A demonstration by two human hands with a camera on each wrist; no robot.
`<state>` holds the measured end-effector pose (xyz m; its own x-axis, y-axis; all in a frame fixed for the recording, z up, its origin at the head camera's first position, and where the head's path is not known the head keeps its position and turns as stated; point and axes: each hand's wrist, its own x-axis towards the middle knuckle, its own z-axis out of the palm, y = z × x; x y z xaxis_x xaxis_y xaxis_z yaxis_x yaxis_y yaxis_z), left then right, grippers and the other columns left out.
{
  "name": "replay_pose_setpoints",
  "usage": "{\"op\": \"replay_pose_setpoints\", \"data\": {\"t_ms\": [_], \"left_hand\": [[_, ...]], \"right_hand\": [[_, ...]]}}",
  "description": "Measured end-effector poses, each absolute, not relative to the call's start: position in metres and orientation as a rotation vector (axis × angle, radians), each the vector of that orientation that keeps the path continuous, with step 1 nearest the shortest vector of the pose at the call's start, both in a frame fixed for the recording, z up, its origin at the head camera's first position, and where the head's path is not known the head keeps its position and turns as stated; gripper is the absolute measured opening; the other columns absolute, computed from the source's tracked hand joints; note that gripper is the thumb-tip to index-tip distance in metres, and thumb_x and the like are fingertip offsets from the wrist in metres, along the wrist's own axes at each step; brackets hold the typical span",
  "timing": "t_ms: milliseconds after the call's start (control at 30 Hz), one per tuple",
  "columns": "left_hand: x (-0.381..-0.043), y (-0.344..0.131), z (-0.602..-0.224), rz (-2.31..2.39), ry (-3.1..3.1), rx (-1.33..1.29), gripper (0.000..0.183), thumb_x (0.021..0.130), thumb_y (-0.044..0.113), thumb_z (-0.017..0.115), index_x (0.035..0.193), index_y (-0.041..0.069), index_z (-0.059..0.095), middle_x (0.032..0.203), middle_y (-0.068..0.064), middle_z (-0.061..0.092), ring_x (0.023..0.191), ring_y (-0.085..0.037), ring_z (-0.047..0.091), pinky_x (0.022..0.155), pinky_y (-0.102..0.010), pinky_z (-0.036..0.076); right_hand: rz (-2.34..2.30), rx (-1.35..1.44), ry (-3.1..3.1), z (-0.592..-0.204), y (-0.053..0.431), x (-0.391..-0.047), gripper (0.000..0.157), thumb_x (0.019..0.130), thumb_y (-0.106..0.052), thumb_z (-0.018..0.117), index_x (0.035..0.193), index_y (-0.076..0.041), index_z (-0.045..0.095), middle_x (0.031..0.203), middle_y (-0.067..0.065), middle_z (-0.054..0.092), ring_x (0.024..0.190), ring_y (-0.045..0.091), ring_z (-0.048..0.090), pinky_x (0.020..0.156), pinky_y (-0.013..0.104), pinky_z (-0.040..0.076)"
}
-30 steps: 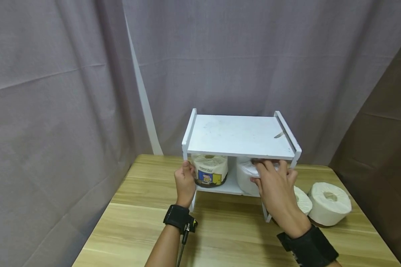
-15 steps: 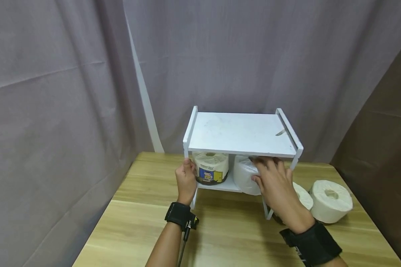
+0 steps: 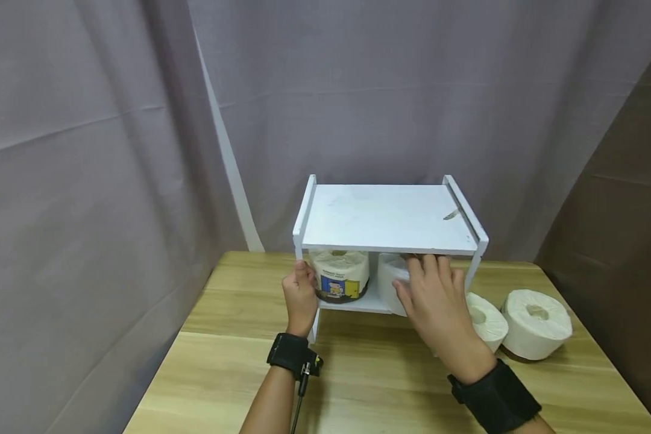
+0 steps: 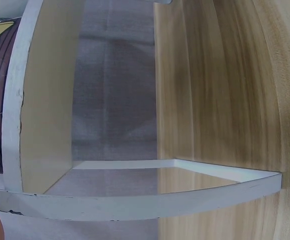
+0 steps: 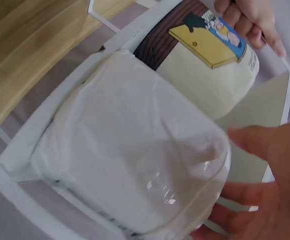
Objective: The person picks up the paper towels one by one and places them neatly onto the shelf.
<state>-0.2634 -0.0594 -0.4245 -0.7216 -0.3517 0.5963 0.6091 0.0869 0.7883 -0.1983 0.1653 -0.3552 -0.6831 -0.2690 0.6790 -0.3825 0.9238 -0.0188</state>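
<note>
A white shelf rack (image 3: 385,217) stands on the table. My left hand (image 3: 299,295) grips its left front upright. On the lower shelf, at left, is a toilet paper roll (image 3: 339,277) with a printed cartoon label. To its right sits another toilet paper roll (image 5: 130,145), in plain clear-plastic wrap. My right hand (image 3: 439,307) reaches under the upper board, its fingers spread and fairly straight against this roll's upper right side. In the right wrist view, the thumb (image 5: 249,140) lies at the roll's edge; the other fingers are partly hidden behind it.
Two more wrapped toilet paper rolls stand on the wooden table (image 3: 222,374) right of the rack: one roll (image 3: 485,322) partly behind my right wrist, the other roll (image 3: 537,325) farther right. Grey curtains (image 3: 380,90) hang behind and at the sides. The upper board overhangs the lower shelf.
The plain-wrapped roll has shifted slightly left on the lower shelf, towards the printed one. My right hand has moved left and its fingers have straightened. The left hand keeps its grip on the upright.
</note>
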Motion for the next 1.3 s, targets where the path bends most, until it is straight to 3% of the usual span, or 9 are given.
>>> {"op": "replay_pose_setpoints", "data": {"t_ms": [300,600,733,867,1067,1300], "left_hand": [[-0.259,-0.06,-0.42,-1.712,-1.651,-0.259,0.051,0.108,0.019,0.034,0.058,0.006,0.036,0.052,0.009,0.031,0.047,-0.009,0.028,0.047,-0.023,0.023],[-0.258,-0.06,-0.422,-1.703,-1.654,-0.255,0.052,0.107,0.019,0.034,0.058,0.004,0.038,0.053,0.008,0.032,0.047,-0.009,0.029,0.047,-0.023,0.023],[-0.259,-0.061,-0.421,-1.723,-1.643,-0.264,0.052,0.107,0.018,0.035,0.058,0.002,0.038,0.053,0.007,0.033,0.047,-0.009,0.03,0.047,-0.023,0.024],[-0.259,-0.061,-0.42,-1.741,-1.646,-0.26,0.052,0.107,0.019,0.034,0.058,0.004,0.038,0.053,0.007,0.033,0.047,-0.008,0.03,0.046,-0.022,0.024],[-0.259,-0.06,-0.42,-1.747,-1.649,-0.24,0.053,0.108,0.021,0.034,0.058,0.002,0.038,0.053,0.006,0.033,0.047,-0.009,0.03,0.046,-0.023,0.024],[-0.259,-0.061,-0.421,-1.755,-1.647,-0.252,0.052,0.107,0.018,0.034,0.06,-0.003,0.039,0.053,0.006,0.034,0.048,-0.008,0.031,0.047,-0.022,0.025]], "right_hand": [[0.011,0.35,-2.306,-0.363,0.141,-0.203,0.043,0.09,-0.035,0.068,0.094,0.006,0.056,0.086,0.02,0.047,0.081,0.037,0.044,0.063,0.044,0.035],[-0.073,0.217,-2.266,-0.366,0.133,-0.22,0.052,0.086,-0.041,0.07,0.087,0.01,0.061,0.077,0.024,0.057,0.072,0.04,0.048,0.06,0.047,0.036],[-0.121,0.181,-2.257,-0.363,0.13,-0.228,0.054,0.083,-0.045,0.072,0.069,0.005,0.058,0.064,0.021,0.054,0.06,0.039,0.049,0.055,0.045,0.036],[-0.138,0.164,-2.235,-0.36,0.129,-0.234,0.059,0.08,-0.049,0.074,0.054,-0.004,0.046,0.056,0.016,0.047,0.053,0.038,0.047,0.049,0.044,0.033],[-0.107,0.165,-2.244,-0.359,0.13,-0.238,0.059,0.077,-0.046,0.078,0.049,-0.007,0.043,0.052,0.011,0.042,0.049,0.036,0.047,0.047,0.043,0.033],[-0.074,0.188,-2.288,-0.359,0.134,-0.234,0.058,0.08,-0.043,0.077,0.048,-0.007,0.043,0.051,0.014,0.046,0.051,0.037,0.049,0.052,0.044,0.035]]}}
